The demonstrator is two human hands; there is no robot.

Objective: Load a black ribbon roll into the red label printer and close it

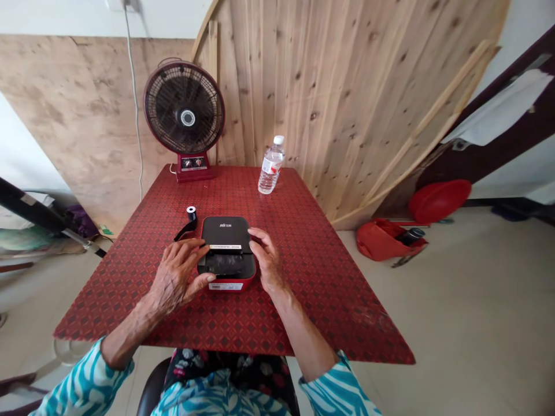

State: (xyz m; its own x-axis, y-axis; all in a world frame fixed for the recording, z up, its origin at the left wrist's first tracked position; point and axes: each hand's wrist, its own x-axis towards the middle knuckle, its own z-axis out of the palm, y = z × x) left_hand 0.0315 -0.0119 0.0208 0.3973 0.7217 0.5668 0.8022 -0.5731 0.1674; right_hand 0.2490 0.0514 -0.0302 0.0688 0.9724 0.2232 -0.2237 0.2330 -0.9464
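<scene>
A small black device with a red base (225, 231), perhaps a portable printer, sits on the table with a hinged-looking black top and a recessed dark section at its near end. My left hand (176, 268) touches its left side, fingertips by the white strip and thumb near the front corner. On the opposite side, my right hand (269, 260) grips the right edge, thumb and forefinger against the top. Just beyond my left hand stands a roll of black ribbon (191, 214) with a white core; a loose length of it trails down onto the table.
A patterned red table (329, 312) holds everything. At its far left stands a dark red fan (186, 110); a clear water bottle (271, 166) is farther right. Wooden boards (312, 75) lean behind. A red bag (381, 240) lies on the floor at the right.
</scene>
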